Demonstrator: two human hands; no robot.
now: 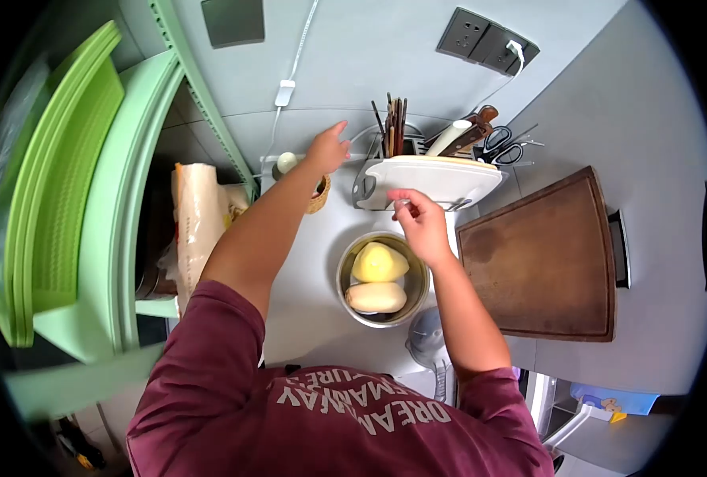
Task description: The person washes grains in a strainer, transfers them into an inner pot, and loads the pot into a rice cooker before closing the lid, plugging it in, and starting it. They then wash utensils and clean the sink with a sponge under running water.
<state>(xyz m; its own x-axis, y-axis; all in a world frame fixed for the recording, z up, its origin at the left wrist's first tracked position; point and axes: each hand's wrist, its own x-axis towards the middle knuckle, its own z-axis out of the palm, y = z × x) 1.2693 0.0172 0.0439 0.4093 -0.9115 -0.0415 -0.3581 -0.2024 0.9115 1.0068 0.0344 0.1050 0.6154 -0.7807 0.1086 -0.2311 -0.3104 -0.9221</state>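
Note:
My left hand [328, 149] reaches toward the wall, above a small wicker basket [318, 197] and left of the chopsticks [393, 127]. Its index finger is stretched out, and nothing shows in it. In front of a white cutting board [433, 179], which stands against the knife and chopstick rack [364, 184], my right hand [421, 226] has its fingers bent but apart; whether it touches the board I cannot tell. Below the hands sits a metal bowl [342, 266] with a yellow rounded piece [379, 262] and a pale oblong piece [376, 297], both peeled-looking.
A brown wooden cutting board [540, 262] leans on the right. Knives [469, 131] and scissors [503, 147] stand in the rack. Beside the bowl lies a grey translucent handled utensil [427, 338]. Green shelving [103, 199] with baskets rises on the left, above a plastic package [196, 219].

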